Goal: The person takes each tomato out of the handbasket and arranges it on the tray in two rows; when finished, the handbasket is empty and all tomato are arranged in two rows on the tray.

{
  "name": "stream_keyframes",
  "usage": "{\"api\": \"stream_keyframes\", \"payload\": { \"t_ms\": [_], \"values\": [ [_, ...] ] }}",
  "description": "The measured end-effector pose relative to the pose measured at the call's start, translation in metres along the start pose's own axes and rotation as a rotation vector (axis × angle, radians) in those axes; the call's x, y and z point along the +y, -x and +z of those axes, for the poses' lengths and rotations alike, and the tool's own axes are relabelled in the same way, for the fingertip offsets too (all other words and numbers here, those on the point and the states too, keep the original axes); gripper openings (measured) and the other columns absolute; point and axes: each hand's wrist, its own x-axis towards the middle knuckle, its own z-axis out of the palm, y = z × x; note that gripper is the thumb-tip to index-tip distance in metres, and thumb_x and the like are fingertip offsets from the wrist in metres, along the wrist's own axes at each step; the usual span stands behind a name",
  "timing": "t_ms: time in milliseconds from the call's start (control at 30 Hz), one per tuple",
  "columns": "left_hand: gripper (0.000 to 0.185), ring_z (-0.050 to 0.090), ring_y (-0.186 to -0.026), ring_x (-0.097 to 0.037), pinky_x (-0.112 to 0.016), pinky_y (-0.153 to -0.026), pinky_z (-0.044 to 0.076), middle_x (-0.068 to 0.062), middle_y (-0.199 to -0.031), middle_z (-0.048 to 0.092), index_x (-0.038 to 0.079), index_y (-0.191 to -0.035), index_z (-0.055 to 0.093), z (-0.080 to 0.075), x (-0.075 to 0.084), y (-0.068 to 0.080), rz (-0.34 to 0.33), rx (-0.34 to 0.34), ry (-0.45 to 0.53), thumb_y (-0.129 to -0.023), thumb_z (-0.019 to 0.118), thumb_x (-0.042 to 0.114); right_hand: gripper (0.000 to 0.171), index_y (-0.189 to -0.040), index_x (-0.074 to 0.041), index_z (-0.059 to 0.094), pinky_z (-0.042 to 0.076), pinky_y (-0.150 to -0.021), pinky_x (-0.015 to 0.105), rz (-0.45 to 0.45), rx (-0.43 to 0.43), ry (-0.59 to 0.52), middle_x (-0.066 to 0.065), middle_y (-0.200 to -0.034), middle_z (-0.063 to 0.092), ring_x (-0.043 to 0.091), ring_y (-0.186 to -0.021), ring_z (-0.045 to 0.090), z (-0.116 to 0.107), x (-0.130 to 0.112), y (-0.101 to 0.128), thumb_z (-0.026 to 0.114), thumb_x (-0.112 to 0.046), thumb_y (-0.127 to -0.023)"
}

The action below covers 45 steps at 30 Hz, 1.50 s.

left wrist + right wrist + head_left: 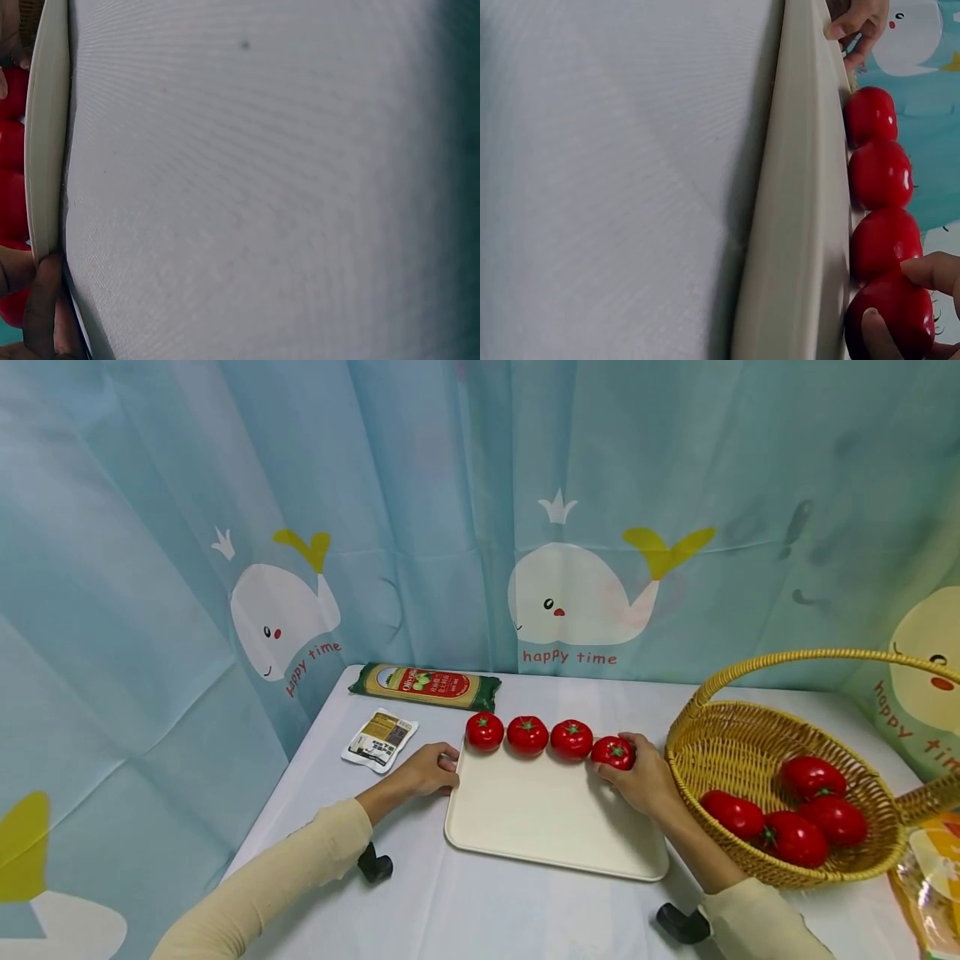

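A cream tray [555,818] lies on the white table, and three red tomatoes [527,734] sit in a row along its far edge. My right hand [626,766] grips a fourth tomato [612,752] at the right end of that row. In the right wrist view, a finger and the thumb [930,270] curl round this tomato [889,315] beside the tray rim [795,225]. My left hand [448,766] holds the tray's left edge, its fingers curled over the rim. In the left wrist view one finger [41,307] presses on the tray edge [46,135].
A wicker basket [742,747] with a tall handle stands right of the tray and holds several tomatoes. A green pasta packet [425,686] and a small pouch [380,739] lie at the back left. A whale-print curtain [480,527] closes off the back and the sides.
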Motion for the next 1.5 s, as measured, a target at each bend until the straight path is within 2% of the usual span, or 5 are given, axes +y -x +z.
{"api": "stream_keyframes", "payload": {
  "t_ms": [267, 1000, 1367, 1500],
  "values": [
    [0.046, 0.061, -0.076, -0.016, -0.027, -0.069, 0.063, -0.01, -0.093, 0.061, -0.002, -0.125, 0.059, 0.0, 0.0, 0.0, 0.002, -0.001, -0.005, -0.081, 0.07, -0.003, 0.08, -0.149, 0.011, 0.027, 0.043, -0.109, 0.061, 0.053, -0.018, -0.01, 0.039, -0.14, 0.044, 0.052, -0.127, 0.048, -0.001, -0.003, -0.003, 0.072, -0.02, -0.09],
    [0.046, 0.061, -0.074, -0.016, -0.026, -0.068, 0.063, -0.009, -0.092, 0.061, -0.002, -0.126, 0.059, 0.0, 0.0, 0.0, -0.006, 0.002, -0.016, -0.081, 0.069, -0.003, 0.08, -0.151, 0.013, 0.02, 0.035, -0.115, 0.064, 0.096, -0.048, -0.034, 0.041, -0.146, 0.034, 0.054, -0.134, 0.038, -0.001, -0.001, -0.016, 0.067, -0.017, -0.093],
    [0.046, 0.061, -0.074, -0.016, -0.026, -0.068, 0.063, -0.009, -0.091, 0.061, -0.003, -0.126, 0.059, 0.001, -0.001, 0.0, -0.002, 0.0, -0.006, -0.08, 0.068, -0.004, 0.08, -0.153, 0.01, 0.019, 0.033, -0.117, 0.063, 0.119, -0.045, -0.078, 0.038, -0.148, 0.034, 0.052, -0.135, 0.038, 0.0, -0.001, -0.019, 0.066, -0.015, -0.093],
    [0.046, 0.061, -0.074, -0.016, -0.026, -0.069, 0.062, -0.009, -0.092, 0.061, -0.002, -0.126, 0.059, 0.0, 0.0, 0.0, -0.005, -0.002, -0.015, -0.081, 0.069, -0.003, 0.085, -0.154, 0.009, 0.018, 0.034, -0.117, 0.062, 0.122, -0.043, -0.09, 0.039, -0.148, 0.033, 0.051, -0.135, 0.038, 0.0, -0.002, -0.019, 0.069, -0.018, -0.092]
  ]
}}
